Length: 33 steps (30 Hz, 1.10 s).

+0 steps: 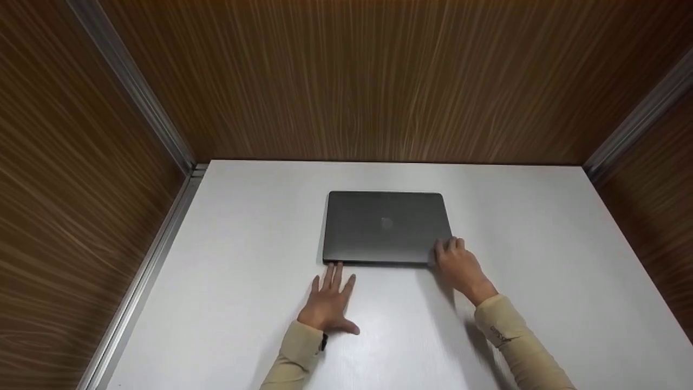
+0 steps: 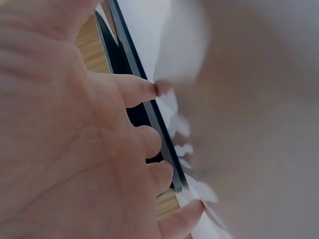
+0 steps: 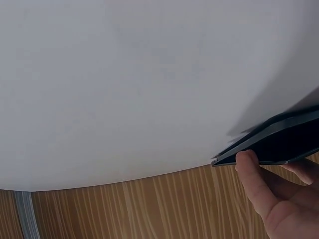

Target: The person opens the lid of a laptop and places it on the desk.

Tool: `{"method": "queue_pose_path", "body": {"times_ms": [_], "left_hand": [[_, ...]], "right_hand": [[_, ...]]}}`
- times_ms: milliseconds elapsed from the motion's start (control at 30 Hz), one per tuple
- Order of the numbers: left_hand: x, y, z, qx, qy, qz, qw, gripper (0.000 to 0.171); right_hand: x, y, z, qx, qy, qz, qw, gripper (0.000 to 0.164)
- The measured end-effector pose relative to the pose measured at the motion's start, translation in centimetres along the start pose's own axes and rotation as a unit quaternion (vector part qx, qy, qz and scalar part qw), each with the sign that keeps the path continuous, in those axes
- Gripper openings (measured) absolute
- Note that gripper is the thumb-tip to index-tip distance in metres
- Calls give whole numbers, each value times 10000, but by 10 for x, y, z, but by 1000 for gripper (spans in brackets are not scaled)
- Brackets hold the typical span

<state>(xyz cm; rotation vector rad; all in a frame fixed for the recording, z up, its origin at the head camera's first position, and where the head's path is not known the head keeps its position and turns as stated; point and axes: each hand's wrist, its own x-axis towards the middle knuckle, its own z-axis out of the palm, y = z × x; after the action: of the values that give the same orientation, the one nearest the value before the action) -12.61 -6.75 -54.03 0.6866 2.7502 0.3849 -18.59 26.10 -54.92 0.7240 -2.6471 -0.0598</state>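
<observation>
A dark grey laptop (image 1: 379,230) with a pale logo lies on the white table, its lid down or nearly down. My left hand (image 1: 327,303) is spread flat in front of it, and the middle fingertips touch the left part of its front edge. In the left wrist view, the left hand (image 2: 84,134) has its fingertips along the laptop's edge (image 2: 164,132). My right hand (image 1: 460,268) holds the laptop's front right corner with bent fingers. The right wrist view shows the right hand (image 3: 279,194) at the side of the laptop (image 3: 274,139); part of the grip is hidden.
The white table (image 1: 243,216) runs back to a wood-grain panel (image 1: 352,81). More wood-grain panels stand at left and right. A metal rail (image 1: 146,276) follows the table's left edge.
</observation>
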Motion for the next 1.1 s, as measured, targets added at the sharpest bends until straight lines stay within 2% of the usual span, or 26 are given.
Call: {"method": "queue_pose_path", "body": {"times_ms": [300,600,833,1100], "left_hand": [[4,1,1,465,-55,24,9989,114],[3,2,0,433,-162,-78,9989,115],[3,3,2,433,-117,-96,9989,114],[4,3,3,523,-75,-102,9986,114]], "right_hand": [[3,2,-1,-1,-6,-77,10000,38],[5,2,-6,-139,-233,-98,9996,41],[6,6,-10,27,-146,-188,9997,49],[8,10,-10,-75,205,-489,9986,49]]}}
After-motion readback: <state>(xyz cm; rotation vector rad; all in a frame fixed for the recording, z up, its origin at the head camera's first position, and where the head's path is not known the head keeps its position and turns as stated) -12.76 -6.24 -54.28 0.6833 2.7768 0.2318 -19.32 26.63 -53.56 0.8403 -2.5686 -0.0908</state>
